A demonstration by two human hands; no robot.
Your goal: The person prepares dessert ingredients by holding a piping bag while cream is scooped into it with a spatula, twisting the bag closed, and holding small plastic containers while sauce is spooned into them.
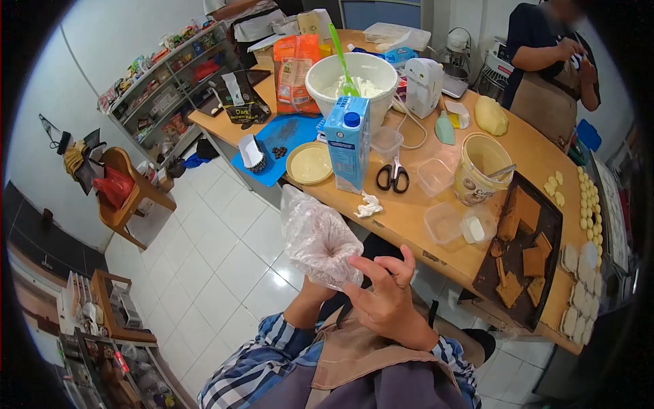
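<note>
A clear, crumpled plastic bag (317, 228) is held in front of my body, its gathered opening facing up. My left hand (315, 292) supports it from below; the bag covers most of those fingers. At the bag's right edge, the thumb and index finger of my right hand (387, 300) grip the plastic, while the other fingers stick out. On the table just beyond are a blue-and-white carton (347, 146) with a blue cap, a crumpled white tissue (368, 205) and black-handled scissors (393, 178).
A white bowl (320, 80) holds white cream and a green spatula (343, 61). Brown cake pieces lie on a dark tray (487, 269). An open tub (470, 184), clear containers (434, 178) and a blue mat (262, 153) share the table. Another person (545, 68) stands at the far right.
</note>
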